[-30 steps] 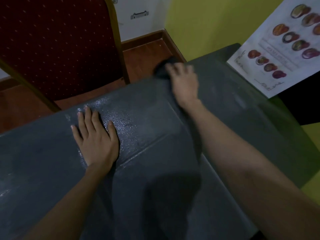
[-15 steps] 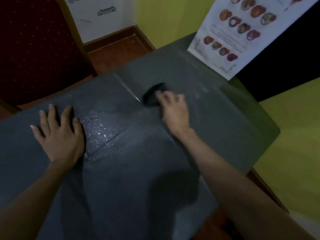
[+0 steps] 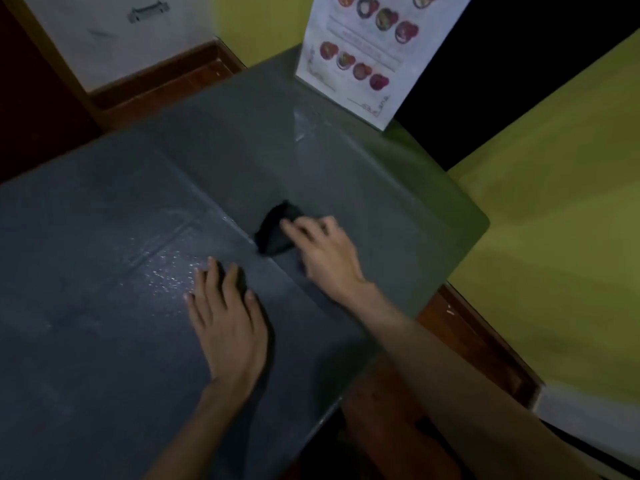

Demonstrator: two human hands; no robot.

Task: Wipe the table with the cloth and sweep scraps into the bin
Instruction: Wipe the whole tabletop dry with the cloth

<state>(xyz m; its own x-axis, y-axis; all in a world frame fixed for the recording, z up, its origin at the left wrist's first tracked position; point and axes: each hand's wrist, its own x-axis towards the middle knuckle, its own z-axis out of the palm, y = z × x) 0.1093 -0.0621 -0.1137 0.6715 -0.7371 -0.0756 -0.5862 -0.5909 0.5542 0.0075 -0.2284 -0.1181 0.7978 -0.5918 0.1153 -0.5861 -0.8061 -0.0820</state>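
Note:
A dark grey table (image 3: 104,341) fills most of the view, with a raised seam running across its middle. My right hand (image 3: 325,254) presses a small black cloth (image 3: 275,232) flat on the table next to the seam; part of the cloth is hidden under my fingers. My left hand (image 3: 228,320) lies flat, fingers spread, on the table just below and left of the cloth, holding nothing. Small glinting specks or droplets (image 3: 166,271) speckle the surface left of my left hand. No bin is in view.
A white printed sheet with food pictures (image 3: 367,53) stands at the table's far corner. Yellow-green walls with a brown skirting (image 3: 485,344) run along the right. The table's right edge and rounded corner (image 3: 481,220) are close to my right hand. A dark red chair back (image 3: 27,98) is at far left.
My right hand has drawn the cloth back from the far edge toward the table's middle. My left hand has shifted right, closer to the cloth. The view has swung right.

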